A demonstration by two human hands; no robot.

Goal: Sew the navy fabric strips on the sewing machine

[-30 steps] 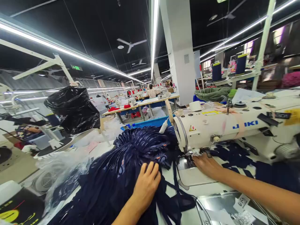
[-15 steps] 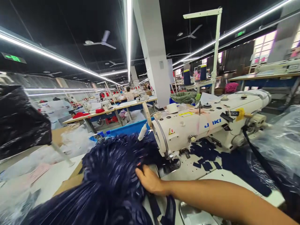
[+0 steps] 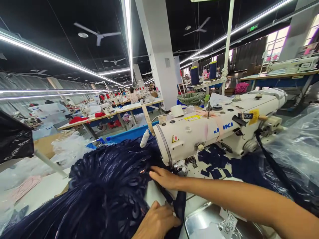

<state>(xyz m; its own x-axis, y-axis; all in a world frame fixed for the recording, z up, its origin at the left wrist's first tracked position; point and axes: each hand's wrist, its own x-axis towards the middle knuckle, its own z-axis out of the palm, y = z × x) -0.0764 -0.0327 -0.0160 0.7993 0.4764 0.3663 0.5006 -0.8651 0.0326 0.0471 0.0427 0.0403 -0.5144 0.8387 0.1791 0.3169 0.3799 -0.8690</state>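
My right hand [image 3: 164, 178] reaches in from the right, beside the needle area of the white sewing machine [image 3: 196, 132]. Its fingers curl over a navy strap [image 3: 179, 207] at the edge of a large heap of navy straps [image 3: 99, 186]; the fingertips are partly hidden. Lower down, my left hand [image 3: 158, 220] is closed on the same strap, close to a small ring or slider. The heap spreads across the left of the machine table, gathered into a thick bundle.
Small navy fabric pieces [image 3: 215, 162] lie under the machine arm. A metal tray [image 3: 193, 224] with white tags sits at the front. Clear plastic bags [image 3: 296, 142] are on the right, and a black plastic bag [image 3: 16, 136] hangs at left. Navy thread cones [image 3: 195, 75] stand behind.
My left hand has come into view from below and taken hold of the strap. My right hand has shifted slightly up and right, off the heap's top. The camera view has shifted.
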